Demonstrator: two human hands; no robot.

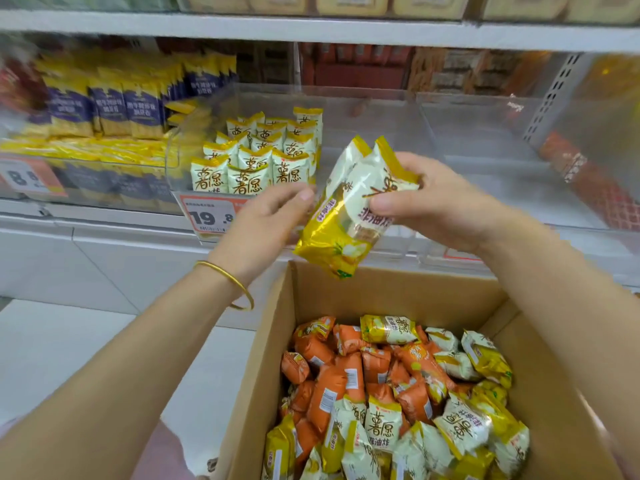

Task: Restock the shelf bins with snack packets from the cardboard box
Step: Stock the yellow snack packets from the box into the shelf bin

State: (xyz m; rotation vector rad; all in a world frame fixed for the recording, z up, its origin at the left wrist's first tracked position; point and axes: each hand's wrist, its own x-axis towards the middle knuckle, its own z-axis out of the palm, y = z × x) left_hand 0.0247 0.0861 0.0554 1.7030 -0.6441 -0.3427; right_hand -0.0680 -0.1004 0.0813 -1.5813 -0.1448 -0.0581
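While my right hand [433, 202] clutches a couple of yellow snack packets [349, 216] above the cardboard box [381, 289], my left hand [273, 209] lies loose and unclenched just beside them; whether it touches, I cannot tell. I judge this mid-transfer; next they need squaring upright, then setting beside the rows in the clear bin [363, 112].

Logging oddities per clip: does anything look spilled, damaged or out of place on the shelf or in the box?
Nothing stands out. The shelved packets stand upright in rows in the clear bin; the loose packets, orange and yellow, lie jumbled but inside the cardboard box. The right hand grips the held packets, undamaged.
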